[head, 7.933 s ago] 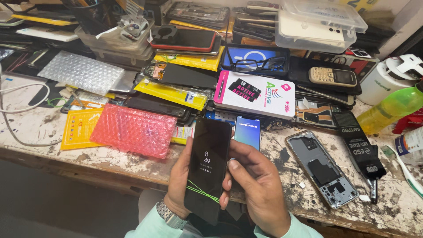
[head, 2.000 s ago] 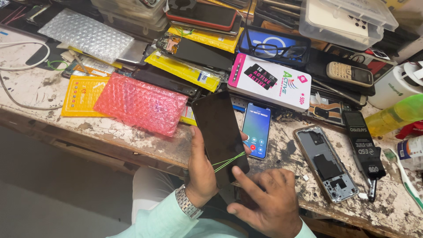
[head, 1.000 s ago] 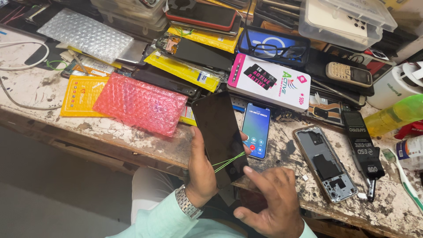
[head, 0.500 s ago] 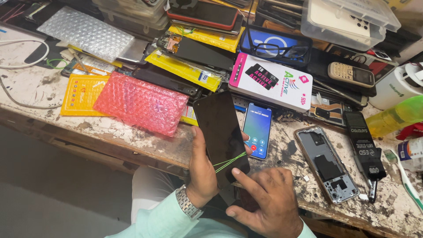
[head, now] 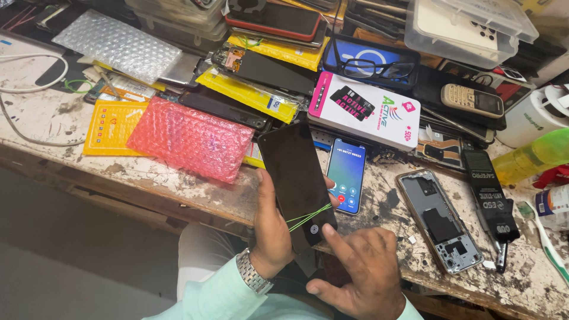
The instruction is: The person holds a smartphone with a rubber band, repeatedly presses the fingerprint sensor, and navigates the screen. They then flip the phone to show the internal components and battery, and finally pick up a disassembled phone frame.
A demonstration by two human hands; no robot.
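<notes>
At lower centre of the frame, the left hand (head: 274, 237) grips a dark phone (head: 296, 178) from the left edge. The right hand (head: 358, 269), just below it, touches a forefinger to the screen's lower end, other fingers curled, above the workbench (head: 53, 127).

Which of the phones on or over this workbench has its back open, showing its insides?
The silver phone lying flat on the bench right of the right hand. Its inner frame and parts show, whereas the held black phone and the lit phone show screens.

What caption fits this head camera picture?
Left hand holds a black smartphone with green screen lines; right hand presses its forefinger on it.
</notes>
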